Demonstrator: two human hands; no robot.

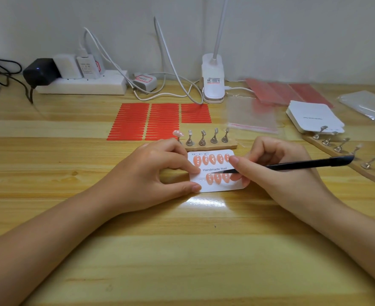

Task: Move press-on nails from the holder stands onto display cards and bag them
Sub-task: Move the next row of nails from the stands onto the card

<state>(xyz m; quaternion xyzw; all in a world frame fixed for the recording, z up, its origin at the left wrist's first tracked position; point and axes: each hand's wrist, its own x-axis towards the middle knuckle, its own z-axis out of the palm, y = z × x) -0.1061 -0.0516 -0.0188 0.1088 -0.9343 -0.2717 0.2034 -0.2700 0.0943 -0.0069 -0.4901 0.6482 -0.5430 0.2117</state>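
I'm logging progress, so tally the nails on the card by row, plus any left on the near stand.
Display card top row: 5 nails
Bottom row: 3 visible; the right hand may hide more
Near holder stand: 1 nail
Total: 9 visible

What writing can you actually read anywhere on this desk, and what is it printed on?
"Handmade Nail": white display card with orange nails, centre.
"XS", "S", "M" with tick boxes: same card's top edge.
Too blurred to read: red-bordered label on the white charger, white clip lamp's sticker, white plug's print, stacked white cards.

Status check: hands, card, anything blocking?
Left hand pinning card. Right hand holding black tool. One nail on near stand. Nothing blocking.
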